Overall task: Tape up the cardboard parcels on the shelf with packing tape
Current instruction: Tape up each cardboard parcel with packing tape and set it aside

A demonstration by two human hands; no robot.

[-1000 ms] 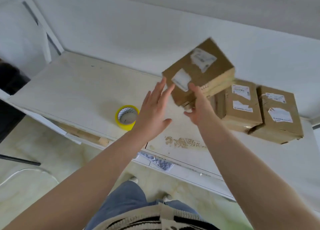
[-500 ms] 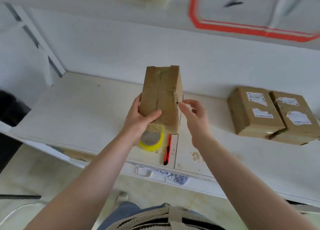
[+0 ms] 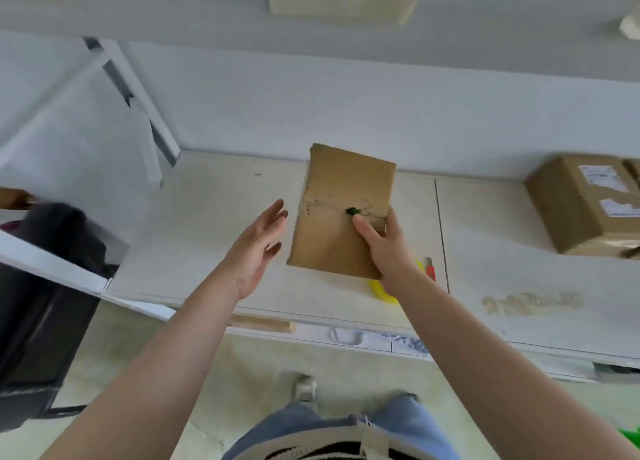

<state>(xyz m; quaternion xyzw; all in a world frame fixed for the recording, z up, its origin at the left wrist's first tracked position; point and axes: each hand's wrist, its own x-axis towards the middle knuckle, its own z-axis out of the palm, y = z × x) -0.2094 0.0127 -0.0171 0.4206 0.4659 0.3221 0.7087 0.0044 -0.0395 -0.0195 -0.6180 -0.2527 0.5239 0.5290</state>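
Observation:
My right hand (image 3: 384, 245) grips a brown cardboard parcel (image 3: 332, 224) by its right edge, thumb pressed on the flap seam, holding it above the white shelf (image 3: 214, 238). The seam side faces me, with a small dark green mark at its middle. My left hand (image 3: 258, 248) hovers just left of the parcel, fingers straight, touching nothing. A yellow tape roll (image 3: 381, 291) lies on the shelf, mostly hidden under my right wrist. Another labelled parcel (image 3: 581, 203) sits at the right, cut by the frame edge.
A red utility knife (image 3: 430, 269) lies on the shelf right of my wrist. A wooden handle (image 3: 263, 322) pokes out under the shelf's front edge. A dark case (image 3: 41, 307) stands at the left. A metal shelf brace (image 3: 138, 96) rises at the back left.
The parcel has turned so its seamed face looks at me. My left hand let go and moved off to the left; my right hand now grips the parcel's right edge.

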